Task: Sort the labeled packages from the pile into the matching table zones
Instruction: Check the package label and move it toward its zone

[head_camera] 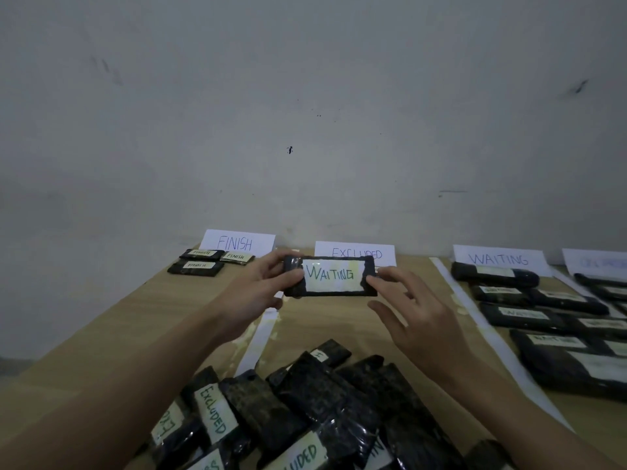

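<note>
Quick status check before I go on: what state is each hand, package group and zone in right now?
Left hand: grips held package's left end.
Right hand: open, fingertip at its right end.
Held package: raised, label WAITING.
Pile: unsorted, EXCLUDED labels showing.
FINISH zone: three packages.
WAITING zone: several packages.
EXCLUDED sign: partly hidden.

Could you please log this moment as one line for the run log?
left hand: grips WAITING package | right hand: open, fingers at its right end | zone: WAITING sign, far right | pile: near
</note>
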A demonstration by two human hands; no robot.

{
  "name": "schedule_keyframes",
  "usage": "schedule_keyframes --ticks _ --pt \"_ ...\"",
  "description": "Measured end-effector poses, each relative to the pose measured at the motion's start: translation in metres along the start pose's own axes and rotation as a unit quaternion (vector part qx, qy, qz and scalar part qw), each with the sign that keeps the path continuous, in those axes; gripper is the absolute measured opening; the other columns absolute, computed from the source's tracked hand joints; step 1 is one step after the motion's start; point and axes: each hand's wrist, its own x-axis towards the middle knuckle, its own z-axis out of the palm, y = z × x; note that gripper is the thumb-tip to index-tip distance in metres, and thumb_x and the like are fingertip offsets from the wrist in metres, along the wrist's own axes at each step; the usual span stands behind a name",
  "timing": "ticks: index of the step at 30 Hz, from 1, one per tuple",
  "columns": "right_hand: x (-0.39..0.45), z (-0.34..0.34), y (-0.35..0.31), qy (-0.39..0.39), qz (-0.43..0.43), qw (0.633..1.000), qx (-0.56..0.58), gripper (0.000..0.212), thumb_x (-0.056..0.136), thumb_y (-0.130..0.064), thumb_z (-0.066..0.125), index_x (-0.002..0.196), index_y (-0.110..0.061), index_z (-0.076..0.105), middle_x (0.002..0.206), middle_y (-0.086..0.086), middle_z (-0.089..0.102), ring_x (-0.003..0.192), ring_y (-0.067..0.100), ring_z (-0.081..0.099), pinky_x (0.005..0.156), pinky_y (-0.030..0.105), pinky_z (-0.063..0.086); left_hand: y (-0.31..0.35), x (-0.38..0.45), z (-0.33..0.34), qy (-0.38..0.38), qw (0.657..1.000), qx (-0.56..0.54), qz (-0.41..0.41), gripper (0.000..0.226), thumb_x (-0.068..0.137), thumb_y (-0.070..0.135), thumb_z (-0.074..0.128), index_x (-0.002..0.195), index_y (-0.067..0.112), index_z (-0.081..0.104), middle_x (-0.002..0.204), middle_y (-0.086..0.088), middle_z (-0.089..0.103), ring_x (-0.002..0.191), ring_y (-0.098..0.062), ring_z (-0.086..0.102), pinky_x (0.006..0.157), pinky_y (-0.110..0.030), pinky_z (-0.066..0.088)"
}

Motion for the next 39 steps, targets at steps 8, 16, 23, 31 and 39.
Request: schedule_keyframes --ticks 8,16,23,31,39 --pt "-0.011 -0.010 0.003 -0.038 0.028 0.998 -0.041 0.046 0.083 -0.040 0.058 0.118 -0.011 0.056 0.120 0.010 0.059 0.111 0.023 0.055 0.089 0.039 0.050 -0.011 0.010 0.036 -0.050 0.994 0.098 0.028 0.022 0.094 0.019 0.049 0.113 0.028 0.056 0.107 0.010 0.068 0.085 -0.007 0.056 0.060 -0.022 0.037" --pt "-0.028 -0.048 0.029 -0.077 0.049 0.990 -0.108 0.045 0.078 -0.043 0.055 0.114 -0.016 0.056 0.111 0.003 0.063 0.106 0.021 0.055 0.089 0.040 0.046 -0.005 0.030 0.103 -0.113 0.988 0.090 0.050 0.018 0.093 0.016 0.051 0.109 0.022 0.056 0.103 0.006 0.066 0.086 -0.009 0.057 0.066 -0.024 0.042" --pt "-0.062 -0.109 0.058 -0.139 0.092 0.976 -0.143 0.056 0.061 -0.024 0.084 0.110 -0.007 0.063 0.106 0.010 0.067 0.096 0.026 0.065 0.081 0.040 0.055 0.003 0.043 0.171 -0.204 0.969 0.118 0.075 0.016 0.090 0.019 0.056 0.101 0.031 0.057 0.104 0.006 0.064 0.091 -0.014 0.062 0.067 -0.025 0.048" --pt "-0.109 -0.175 0.094 -0.216 0.176 0.948 -0.153 0.053 0.067 -0.016 0.081 0.116 -0.007 0.062 0.114 0.011 0.065 0.103 0.029 0.063 0.083 0.037 0.051 0.002 0.036 0.236 -0.302 0.871 0.354 0.156 0.048 0.090 0.032 0.055 0.134 0.021 0.038 0.123 0.003 0.055 0.104 -0.009 0.054 0.085 -0.018 0.046" --pt "-0.147 -0.200 0.104 -0.314 0.233 0.914 -0.110 0.051 0.084 -0.027 0.064 0.133 -0.022 0.048 0.138 -0.003 0.044 0.127 0.013 0.040 0.098 0.016 0.024 -0.008 0.028 0.250 -0.299 0.730 0.560 0.255 0.055 0.096 0.041 0.035 0.145 0.020 0.021 0.150 -0.001 0.032 0.136 -0.019 0.032 0.110 -0.035 0.026"
